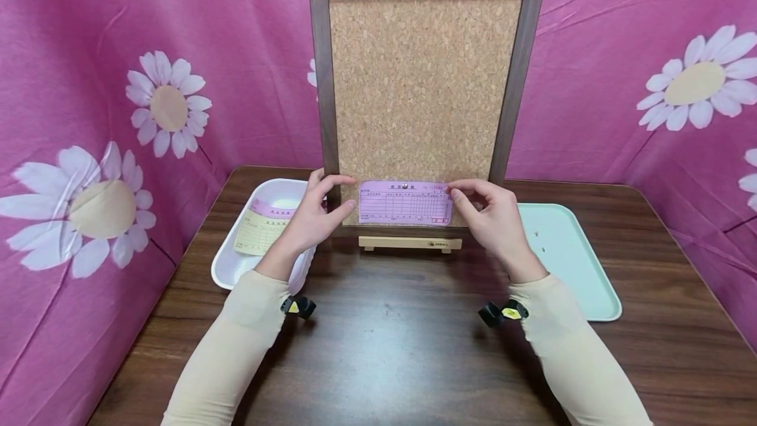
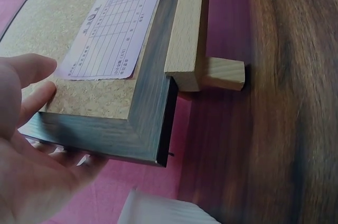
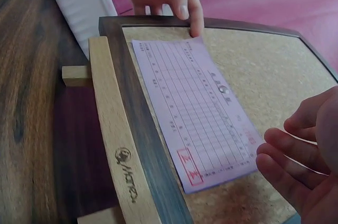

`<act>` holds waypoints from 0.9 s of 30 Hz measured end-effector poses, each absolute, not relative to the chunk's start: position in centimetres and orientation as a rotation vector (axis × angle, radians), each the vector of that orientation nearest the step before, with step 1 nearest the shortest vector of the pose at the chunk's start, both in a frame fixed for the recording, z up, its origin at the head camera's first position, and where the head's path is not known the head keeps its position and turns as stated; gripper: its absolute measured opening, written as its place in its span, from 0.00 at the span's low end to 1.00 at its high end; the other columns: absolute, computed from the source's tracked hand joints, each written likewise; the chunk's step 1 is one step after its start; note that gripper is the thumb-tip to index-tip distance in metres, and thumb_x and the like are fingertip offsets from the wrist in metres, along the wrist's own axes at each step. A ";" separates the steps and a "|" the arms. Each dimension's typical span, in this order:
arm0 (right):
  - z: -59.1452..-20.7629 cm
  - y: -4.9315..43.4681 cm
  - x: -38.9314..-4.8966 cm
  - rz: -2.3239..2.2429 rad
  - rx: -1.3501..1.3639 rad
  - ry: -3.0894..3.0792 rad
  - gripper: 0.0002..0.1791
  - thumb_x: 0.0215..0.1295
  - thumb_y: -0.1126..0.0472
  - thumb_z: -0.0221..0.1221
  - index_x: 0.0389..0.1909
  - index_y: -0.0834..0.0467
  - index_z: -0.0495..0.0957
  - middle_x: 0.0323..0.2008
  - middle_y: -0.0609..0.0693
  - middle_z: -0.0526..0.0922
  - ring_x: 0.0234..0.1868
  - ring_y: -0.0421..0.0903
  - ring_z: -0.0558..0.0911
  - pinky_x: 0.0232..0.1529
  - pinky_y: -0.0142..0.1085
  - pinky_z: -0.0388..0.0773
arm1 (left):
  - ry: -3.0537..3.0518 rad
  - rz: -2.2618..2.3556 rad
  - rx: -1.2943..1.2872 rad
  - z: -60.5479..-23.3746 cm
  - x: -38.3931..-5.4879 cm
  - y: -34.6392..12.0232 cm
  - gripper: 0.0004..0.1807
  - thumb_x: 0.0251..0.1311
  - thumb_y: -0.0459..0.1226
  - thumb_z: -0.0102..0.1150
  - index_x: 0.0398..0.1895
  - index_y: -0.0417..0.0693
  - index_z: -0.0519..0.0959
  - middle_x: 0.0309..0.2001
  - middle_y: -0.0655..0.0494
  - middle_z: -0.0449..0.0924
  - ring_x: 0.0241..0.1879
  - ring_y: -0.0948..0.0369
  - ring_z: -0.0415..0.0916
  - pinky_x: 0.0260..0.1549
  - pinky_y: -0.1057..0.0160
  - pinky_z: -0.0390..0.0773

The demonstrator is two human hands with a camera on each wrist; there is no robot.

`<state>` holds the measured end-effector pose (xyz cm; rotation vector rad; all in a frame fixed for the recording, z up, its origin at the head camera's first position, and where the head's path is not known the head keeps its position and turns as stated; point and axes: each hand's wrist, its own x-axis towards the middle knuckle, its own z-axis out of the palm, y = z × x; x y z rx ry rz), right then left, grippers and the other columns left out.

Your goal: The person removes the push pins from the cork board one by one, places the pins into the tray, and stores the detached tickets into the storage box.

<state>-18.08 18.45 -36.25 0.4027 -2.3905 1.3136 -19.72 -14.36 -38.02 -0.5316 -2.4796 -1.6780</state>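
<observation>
A pink printed slip (image 1: 405, 206) lies flat on the lower cork of a framed corkboard (image 1: 426, 84); a silver round-headed pin (image 1: 405, 186) sits near the middle of its top edge. With thumb and index in front and other fingers behind the frame, my left hand (image 1: 316, 209) holds the board's left edge. Its index fingertip touches the slip's upper left corner in the right wrist view. My right hand (image 1: 491, 219) has bent fingers at the slip's upper right corner, fingertips (image 3: 266, 163) at the paper's edge; no pinch shows.
Beneath the board's lower edge is a wooden stand (image 1: 408, 242). On the left, a white tray (image 1: 221, 268) holds a yellowish slip (image 1: 254, 232) and a pink one (image 1: 275, 210). A pale green tray (image 1: 576, 261) on the right bears small dark bits. Pink flowered cloth (image 1: 254, 51) surrounds the wooden table (image 1: 384, 347).
</observation>
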 end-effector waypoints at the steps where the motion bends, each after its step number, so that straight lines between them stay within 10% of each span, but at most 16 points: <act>1: -36.3 18.2 -18.1 1.310 0.407 -2.389 0.08 0.74 0.66 0.65 0.47 0.62 0.91 0.42 0.59 0.93 0.33 0.29 0.78 0.34 0.19 0.72 | -2.474 -1.674 -0.531 -38.1 -19.7 -14.3 0.21 0.68 0.30 0.67 0.63 0.40 0.81 0.69 0.36 0.62 0.66 0.46 0.64 0.55 0.52 0.73; 8: -36.5 16.9 -18.3 1.275 0.422 -2.386 0.08 0.73 0.69 0.65 0.47 0.63 0.91 0.44 0.60 0.92 0.40 0.29 0.80 0.42 0.16 0.73 | -2.475 -1.668 -0.487 -38.1 -19.7 -13.8 0.20 0.67 0.30 0.67 0.61 0.40 0.82 0.73 0.32 0.57 0.78 0.40 0.54 0.80 0.35 0.52; 27: -37.6 14.6 -18.8 1.154 0.518 -2.308 0.07 0.68 0.71 0.67 0.44 0.65 0.90 0.39 0.59 0.92 0.31 0.43 0.79 0.35 0.17 0.67 | -2.389 -1.696 -0.347 -38.5 -19.7 -12.2 0.13 0.66 0.32 0.70 0.52 0.40 0.87 0.72 0.39 0.61 0.78 0.44 0.56 0.80 0.41 0.55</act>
